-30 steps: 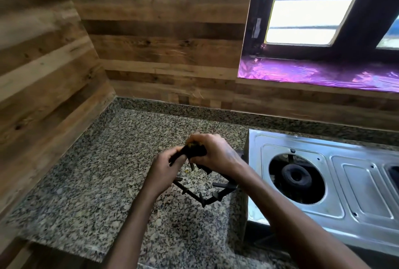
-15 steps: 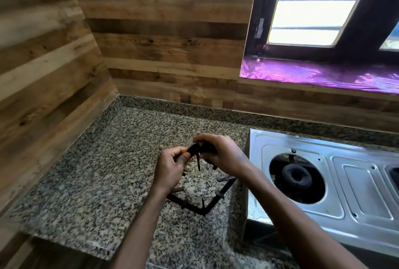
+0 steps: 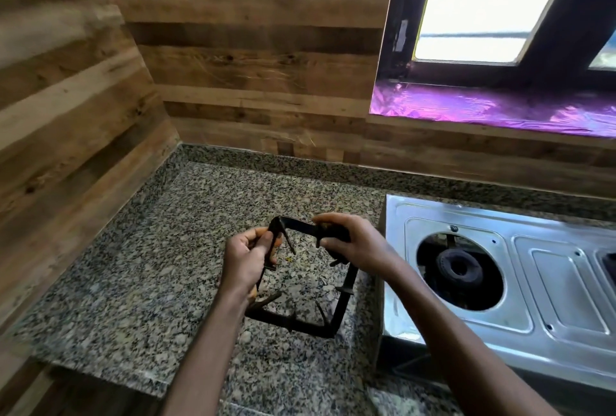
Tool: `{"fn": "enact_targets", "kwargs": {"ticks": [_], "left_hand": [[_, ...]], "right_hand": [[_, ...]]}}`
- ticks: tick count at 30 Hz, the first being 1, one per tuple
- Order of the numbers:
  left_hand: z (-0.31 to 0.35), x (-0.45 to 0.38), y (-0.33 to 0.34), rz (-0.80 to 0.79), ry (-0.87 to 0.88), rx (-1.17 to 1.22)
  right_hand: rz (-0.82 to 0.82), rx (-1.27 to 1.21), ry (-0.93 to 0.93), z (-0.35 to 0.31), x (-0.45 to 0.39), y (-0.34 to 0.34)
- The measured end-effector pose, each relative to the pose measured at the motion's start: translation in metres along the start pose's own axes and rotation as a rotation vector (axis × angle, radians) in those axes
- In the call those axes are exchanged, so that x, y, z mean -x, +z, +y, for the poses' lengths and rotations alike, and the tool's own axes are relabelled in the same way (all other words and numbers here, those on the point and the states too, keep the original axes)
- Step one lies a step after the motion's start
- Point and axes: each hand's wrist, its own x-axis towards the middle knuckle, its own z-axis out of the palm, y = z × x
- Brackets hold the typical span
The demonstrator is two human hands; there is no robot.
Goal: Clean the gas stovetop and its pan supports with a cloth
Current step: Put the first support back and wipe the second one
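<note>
Gripping black pan support [image 3: 336, 312] above granite counter [image 3: 133, 265], left hand [image 3: 248, 257] on its side, right hand [image 3: 353, 244] clutching top bar, steel stovetop [image 3: 550, 282] beside

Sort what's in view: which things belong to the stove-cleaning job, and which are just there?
Job:
pan support, held by left hand and right hand
dark cloth in the right hand
steel stovetop
exposed burner

Just there:
granite counter
purple sill lining

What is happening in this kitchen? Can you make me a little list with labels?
place: granite counter in a wood-walled corner
held thing: black pan support, over the counter
left hand: grips its left side
right hand: grips its top bar, a dark cloth seemingly bunched there
stove: steel, on the right, burner uncovered
</note>
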Motion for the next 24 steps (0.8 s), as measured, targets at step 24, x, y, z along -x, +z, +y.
{"fn": "enact_targets", "kwargs": {"ticks": [24], "left_hand": [[-0.023, -0.017, -0.013, 0.153, -0.257, 0.256]], "right_hand": [[0.402, -0.786, 0.391, 0.039, 0.002, 0.014]]}}
